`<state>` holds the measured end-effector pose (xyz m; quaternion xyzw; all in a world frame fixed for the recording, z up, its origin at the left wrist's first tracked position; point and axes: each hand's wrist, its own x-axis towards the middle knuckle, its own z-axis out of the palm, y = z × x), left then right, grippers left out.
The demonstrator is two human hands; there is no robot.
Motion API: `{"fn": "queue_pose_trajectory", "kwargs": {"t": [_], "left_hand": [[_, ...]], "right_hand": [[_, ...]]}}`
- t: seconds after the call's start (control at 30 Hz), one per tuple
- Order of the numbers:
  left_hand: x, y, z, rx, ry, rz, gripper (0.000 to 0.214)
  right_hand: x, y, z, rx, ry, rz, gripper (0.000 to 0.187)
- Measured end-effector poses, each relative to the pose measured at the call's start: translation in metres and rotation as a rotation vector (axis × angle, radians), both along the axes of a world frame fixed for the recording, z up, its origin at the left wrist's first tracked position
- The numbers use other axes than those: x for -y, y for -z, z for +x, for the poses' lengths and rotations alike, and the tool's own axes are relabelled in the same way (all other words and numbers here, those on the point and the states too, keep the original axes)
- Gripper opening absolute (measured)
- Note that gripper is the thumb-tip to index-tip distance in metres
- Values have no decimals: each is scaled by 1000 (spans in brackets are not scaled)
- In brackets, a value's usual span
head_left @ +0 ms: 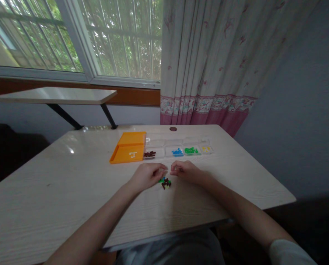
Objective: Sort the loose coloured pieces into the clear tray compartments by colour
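My left hand [149, 175] and my right hand [188, 172] face each other just above the table, fingertips close together. Both are closed in a pinch. Between the fingertips is a tiny pale spot, too small to name. Right below them lies a small pile of little plastic pieces [166, 183] in brown, green, blue and pale yellow, partly behind my left fingers. Beyond my hands, a clear compartment tray [156, 151] holds brown pieces [150, 154], blue pieces [177, 152], green pieces [191, 150] and a few yellow pieces [206, 149].
An orange tray [117, 156] with several white pieces [132, 155] adjoins the clear tray's left end. The pale wooden table [70, 198] has a cable hole [173, 129] at its far edge. A raised shelf [59, 95] stands back left, near the window; a curtain [208, 66] hangs behind.
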<state>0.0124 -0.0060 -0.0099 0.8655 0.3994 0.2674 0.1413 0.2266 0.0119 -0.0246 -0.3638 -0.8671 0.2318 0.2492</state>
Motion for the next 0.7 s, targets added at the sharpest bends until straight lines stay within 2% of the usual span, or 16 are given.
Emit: {"fn": "queue_pose_trajectory", "kwargs": {"t": [0.23,0.4,0.7], "left_hand": [[4,0,5,-11,9,-3,23],[5,-1,8,-28,41,9,22],[3,1,4,-41,26,46,18]], "right_hand": [[0,7,-1,-19,-31,94,19],[3,6,-1,10,-30,139,17],[6,-3,0,66,-30,117,18]]}}
